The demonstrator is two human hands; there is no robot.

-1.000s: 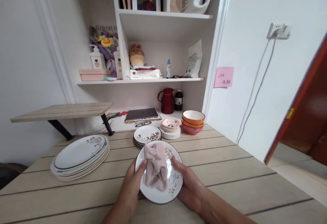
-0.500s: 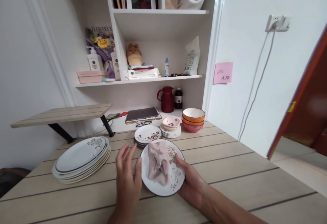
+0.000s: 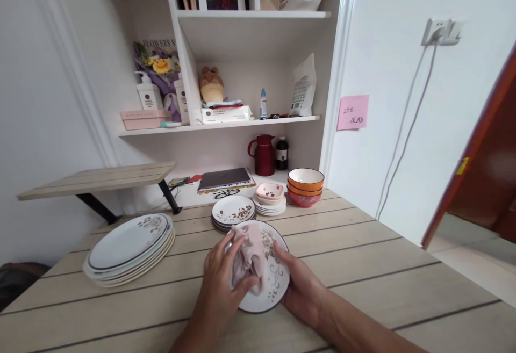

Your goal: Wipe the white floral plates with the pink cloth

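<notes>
My right hand (image 3: 303, 287) grips the right edge of a white plate (image 3: 278, 275) with brown flowers and a dark rim, its thumb on top and the other fingers hidden below. A crumpled pink cloth (image 3: 250, 256) lies on the plate's left part. My left hand (image 3: 223, 272) has its fingers curled round the cloth, with the thumb on the near side. The plate is held above the table, tilted a little. Just behind it sits a low stack of smaller flowered plates (image 3: 233, 209).
Large oval plates (image 3: 127, 243) are stacked at left, near a raised wooden stand (image 3: 100, 178). At the back are small dishes (image 3: 270, 197), stacked bowls (image 3: 305, 186), a laptop (image 3: 224, 178), glasses (image 3: 227, 194) and a red jug (image 3: 264, 155). A white shelf unit (image 3: 258, 123) rises behind.
My left hand has moved right from beside the plate and closed on the pink cloth. My right hand keeps its hold on the plate, nearly in place.
</notes>
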